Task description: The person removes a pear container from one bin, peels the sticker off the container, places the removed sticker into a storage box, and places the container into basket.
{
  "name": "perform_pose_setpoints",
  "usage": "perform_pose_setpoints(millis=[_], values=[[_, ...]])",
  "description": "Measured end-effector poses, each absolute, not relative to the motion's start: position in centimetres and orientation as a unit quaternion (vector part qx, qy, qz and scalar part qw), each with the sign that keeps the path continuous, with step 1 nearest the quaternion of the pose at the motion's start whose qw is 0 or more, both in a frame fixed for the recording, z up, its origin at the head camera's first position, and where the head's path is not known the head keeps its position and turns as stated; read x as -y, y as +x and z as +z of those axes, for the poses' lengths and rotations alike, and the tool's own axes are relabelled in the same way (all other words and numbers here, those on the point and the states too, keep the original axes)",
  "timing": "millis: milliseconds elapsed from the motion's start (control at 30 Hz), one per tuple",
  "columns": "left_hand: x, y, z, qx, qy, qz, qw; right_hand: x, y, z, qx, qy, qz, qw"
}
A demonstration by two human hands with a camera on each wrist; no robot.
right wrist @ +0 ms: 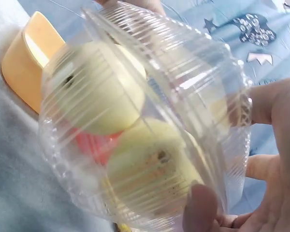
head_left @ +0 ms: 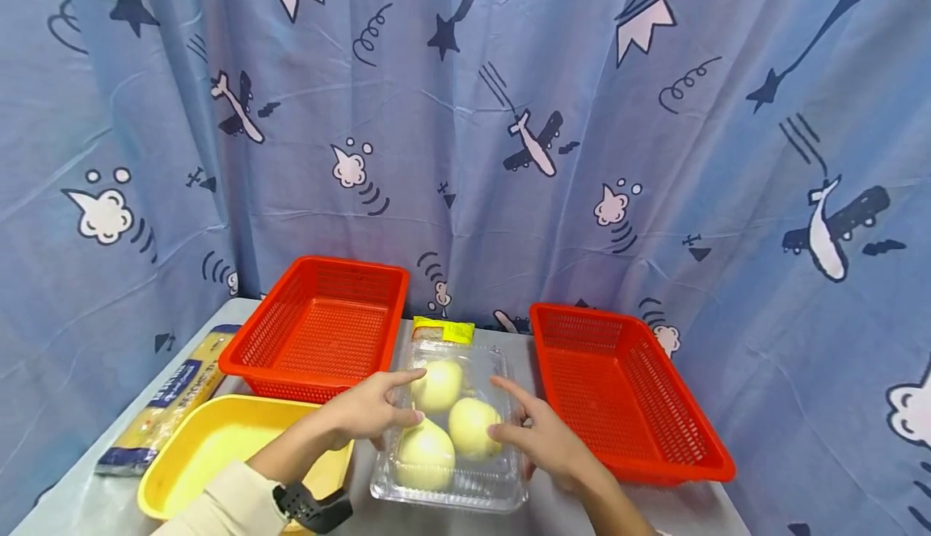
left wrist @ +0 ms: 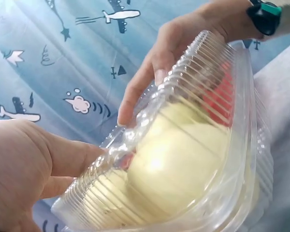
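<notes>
A clear plastic clamshell box (head_left: 480, 497) with a ribbed lid is in front of me, holding three round, pale yellow-green fruits (head_left: 474, 428) that look like pears. The lid lies over the fruits. My left hand (head_left: 367, 408) grips the box's left side, with thumb and index finger over the lid and other fingers lower down. On the opposite side, my right hand (head_left: 541, 439) holds the right edge, thumb and index finger also above the lid. In the right wrist view, a right fingertip (right wrist: 200, 205) presses the box wall near a fruit. The box's underside is hidden.
Red plastic baskets stand at left (head_left: 313, 378) and right (head_left: 604, 394) of the box. A yellow basin (head_left: 218, 447) sits at front left, partly behind my left arm. Beside it lies a long packet (head_left: 170, 394). A small yellow packet (head_left: 454, 331) is behind the box, before a blue curtain (head_left: 451, 156).
</notes>
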State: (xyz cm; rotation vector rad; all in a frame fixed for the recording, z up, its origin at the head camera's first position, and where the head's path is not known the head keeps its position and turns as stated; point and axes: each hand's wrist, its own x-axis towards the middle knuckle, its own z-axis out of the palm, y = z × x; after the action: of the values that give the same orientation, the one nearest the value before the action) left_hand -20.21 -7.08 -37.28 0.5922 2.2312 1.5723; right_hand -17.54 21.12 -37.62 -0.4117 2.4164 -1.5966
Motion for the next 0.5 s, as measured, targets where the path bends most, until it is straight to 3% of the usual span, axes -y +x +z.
perform_pose_setpoints(millis=[500], values=[[10.0,-21.2,-33.6,-0.797,0.166,0.549,0.189,-17.4,-18.5,-34.7,-0.85,-0.127,-0.506,0.074]])
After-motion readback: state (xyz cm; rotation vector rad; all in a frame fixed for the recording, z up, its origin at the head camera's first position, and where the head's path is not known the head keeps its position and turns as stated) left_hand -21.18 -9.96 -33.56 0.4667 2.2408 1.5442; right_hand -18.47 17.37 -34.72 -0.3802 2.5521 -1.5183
